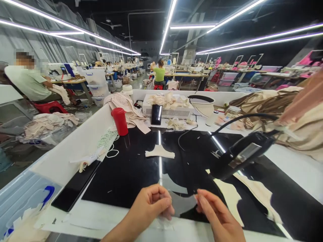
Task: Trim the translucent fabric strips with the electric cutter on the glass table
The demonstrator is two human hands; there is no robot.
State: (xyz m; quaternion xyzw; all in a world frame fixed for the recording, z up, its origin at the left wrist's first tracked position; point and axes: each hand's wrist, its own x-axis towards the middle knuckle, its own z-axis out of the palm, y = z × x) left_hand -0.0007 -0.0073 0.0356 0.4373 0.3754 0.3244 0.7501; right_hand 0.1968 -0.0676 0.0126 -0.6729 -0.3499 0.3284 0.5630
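Note:
My left hand [156, 203] is closed, its fingers pinching the left end of a thin translucent grey piece [182, 203] low in the middle of the view. The right end of that piece is pinched by my right hand [212, 208]. Just beyond it, a similar translucent piece [174, 184] lies on the black board [121, 178]. Farther up the board is a small stack of cream curved fabric pieces [159, 152]. A pale yellow piece [229, 198] and a longer cream piece [259, 191] lie right of my right hand.
A black device [242, 156] with a cable hangs over the board's right side. A red cup [119, 121], a phone [156, 115] and a white box [174, 112] stand at the back. Fabric is piled at right. A seated person [27, 79] is at far left.

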